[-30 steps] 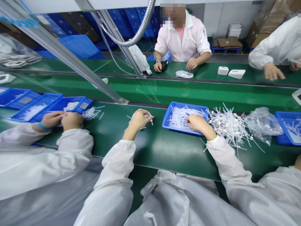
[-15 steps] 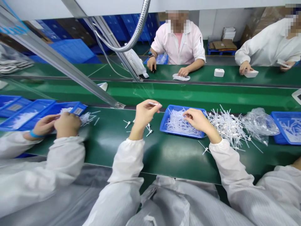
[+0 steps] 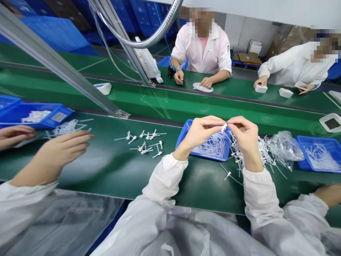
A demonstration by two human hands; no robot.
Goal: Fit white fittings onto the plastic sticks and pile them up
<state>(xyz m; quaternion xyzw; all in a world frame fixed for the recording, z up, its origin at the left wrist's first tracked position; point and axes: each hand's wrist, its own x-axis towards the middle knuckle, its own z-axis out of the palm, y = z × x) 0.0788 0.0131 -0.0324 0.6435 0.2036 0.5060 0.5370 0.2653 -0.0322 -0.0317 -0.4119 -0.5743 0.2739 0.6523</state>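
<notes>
My left hand [image 3: 202,132] is closed in a pinch on a small white plastic piece [image 3: 224,127], above a blue tray [image 3: 179,143]. Fingertips of my right hand [image 3: 244,134] pinch at the same piece from the other side, and the two hands nearly meet. Exactly what each fingertip grips is partly hidden. Thin translucent white strips [image 3: 213,146] fill the tray below. To the right lies a heap of white strips with small white pieces on them [image 3: 262,151]. Several such pieces [image 3: 145,147] lie loose on the green table left of the tray.
A clear plastic bag [image 3: 285,149] and another blue tray [image 3: 299,142] lie at the right. A co-worker's hand [image 3: 62,151] is at the left, near blue bins [image 3: 45,106]. A metal post [image 3: 66,67] slants across the left. Two people sit across the green belt [image 3: 186,103].
My right hand has come up out of the tray and my left hand has moved right, so they meet at the small piece. The view has shifted, showing more loose pieces on the left.
</notes>
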